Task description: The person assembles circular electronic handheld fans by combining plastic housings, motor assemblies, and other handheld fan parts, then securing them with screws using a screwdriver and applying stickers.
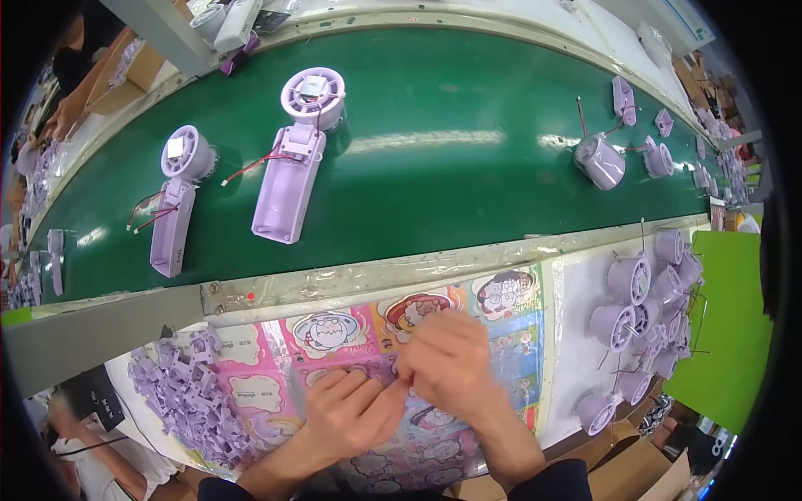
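My left hand (351, 413) and my right hand (447, 363) meet over a colorful cartoon-printed mat (330, 334). Both are closed, with thumbs and fingertips pinched together at one spot. Whatever lies between the fingertips is hidden or too small to name. To the left of my left hand is a heap of small lilac plastic parts (188, 392). Beyond my right hand, on the right of the bench, lies a group of round lilac fan heads (612, 327) with thin wires sticking out.
A green conveyor belt (418, 184) runs across beyond a metal rail (368, 284). It carries lilac handheld fan bodies (288, 188) with red wires, and more fan parts (601, 163) at right. A grey beam (109, 334) crosses at left. Another person's arm (100, 451) shows lower left; cardboard boxes (626, 468) stand lower right.
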Demonstrator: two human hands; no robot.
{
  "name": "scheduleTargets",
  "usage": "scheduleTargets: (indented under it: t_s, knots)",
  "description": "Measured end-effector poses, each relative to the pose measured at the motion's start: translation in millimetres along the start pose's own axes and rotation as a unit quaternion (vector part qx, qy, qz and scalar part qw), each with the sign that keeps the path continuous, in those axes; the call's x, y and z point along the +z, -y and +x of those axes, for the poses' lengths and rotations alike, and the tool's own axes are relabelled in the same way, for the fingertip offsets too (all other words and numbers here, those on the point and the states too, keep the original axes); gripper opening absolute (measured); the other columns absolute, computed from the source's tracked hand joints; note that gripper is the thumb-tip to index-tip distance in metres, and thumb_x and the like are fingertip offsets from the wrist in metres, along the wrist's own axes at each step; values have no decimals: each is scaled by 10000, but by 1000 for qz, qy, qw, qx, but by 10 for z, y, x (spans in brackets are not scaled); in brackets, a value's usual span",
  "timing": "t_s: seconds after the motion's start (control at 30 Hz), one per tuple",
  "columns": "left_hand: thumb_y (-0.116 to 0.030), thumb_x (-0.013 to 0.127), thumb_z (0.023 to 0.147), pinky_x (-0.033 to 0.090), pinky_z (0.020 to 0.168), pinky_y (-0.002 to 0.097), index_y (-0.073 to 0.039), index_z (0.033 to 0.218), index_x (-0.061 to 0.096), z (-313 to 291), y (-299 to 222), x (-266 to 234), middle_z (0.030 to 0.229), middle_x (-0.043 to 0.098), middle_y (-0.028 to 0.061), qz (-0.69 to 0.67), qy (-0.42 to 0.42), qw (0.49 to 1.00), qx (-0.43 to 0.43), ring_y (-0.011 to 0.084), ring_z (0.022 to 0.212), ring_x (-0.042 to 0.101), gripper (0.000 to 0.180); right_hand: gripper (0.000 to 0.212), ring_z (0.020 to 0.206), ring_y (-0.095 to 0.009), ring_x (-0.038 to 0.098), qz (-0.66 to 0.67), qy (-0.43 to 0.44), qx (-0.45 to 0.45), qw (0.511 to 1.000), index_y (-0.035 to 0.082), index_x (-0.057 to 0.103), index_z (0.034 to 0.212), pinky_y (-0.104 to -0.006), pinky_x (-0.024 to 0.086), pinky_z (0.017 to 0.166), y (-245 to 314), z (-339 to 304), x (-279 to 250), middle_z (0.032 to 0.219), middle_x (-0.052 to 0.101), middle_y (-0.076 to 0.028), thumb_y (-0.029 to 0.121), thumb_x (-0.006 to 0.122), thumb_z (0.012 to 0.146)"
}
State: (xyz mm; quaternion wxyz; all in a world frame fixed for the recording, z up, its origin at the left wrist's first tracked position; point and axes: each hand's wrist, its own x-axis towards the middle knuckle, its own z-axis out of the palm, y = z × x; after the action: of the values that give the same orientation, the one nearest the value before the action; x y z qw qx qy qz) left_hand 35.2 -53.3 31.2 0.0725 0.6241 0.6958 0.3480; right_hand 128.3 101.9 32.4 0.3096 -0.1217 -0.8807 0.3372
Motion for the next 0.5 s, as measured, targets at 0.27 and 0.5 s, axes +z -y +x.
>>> scheduleTargets:
  t_s: [0.27,0.5]
  knots:
    - [-106,711,752,293,504,301,-108,630,567,-72,-12,-69,626,527,1,-57,3,998,10,160,519,443,189,175,569,-184,502,101,77,22,992,88,513,650,-318,354,496,139,-77,73,658,463,-26,203,590,541]
    - [-212,721,831,298,513,309,-75,720,669,-93,7,-129,667,589,18,-38,61,997,25,161,535,523,184,192,603,-164,533,76,109,48,990,80,598,714,-285,382,519,156,-73,43,698,512,-14,189,603,556]
